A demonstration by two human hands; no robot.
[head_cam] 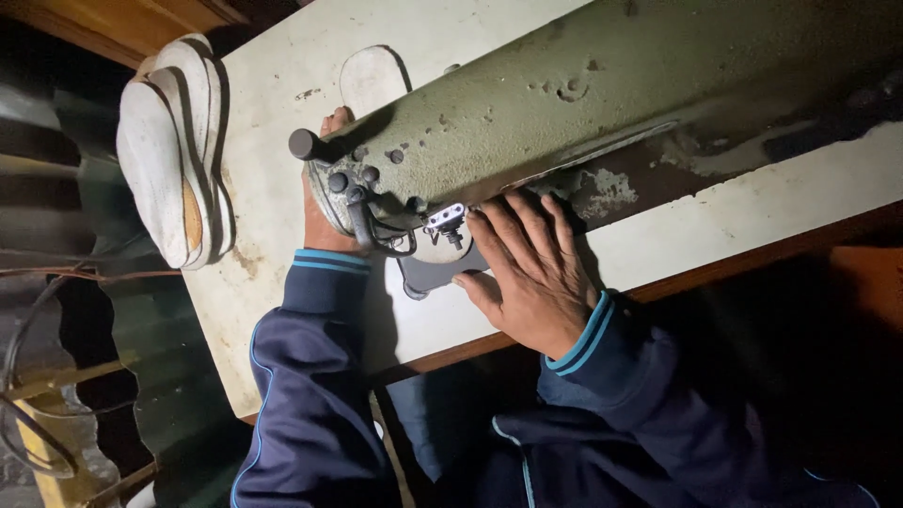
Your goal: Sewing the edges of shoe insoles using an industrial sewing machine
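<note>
An old green sewing machine (564,85) lies across a worn white table (273,188). My right hand (527,273) lies flat, fingers spread, on a dark piece of material (428,277) just beside the presser foot and needle (447,226). My left hand (324,221) reaches along the table behind the machine's head. Most of it is hidden by the machine, and only a fingertip shows near a pale shoe sole (372,80). I cannot tell whether it grips that sole. Both arms are in dark blue sleeves with light blue cuffs.
A stack of white shoe soles (179,141) with dark edges stands at the table's left end. Cables (38,376) and green corrugated sheeting (160,376) lie below the table on the left. The table's wooden front edge (752,254) runs past my right arm.
</note>
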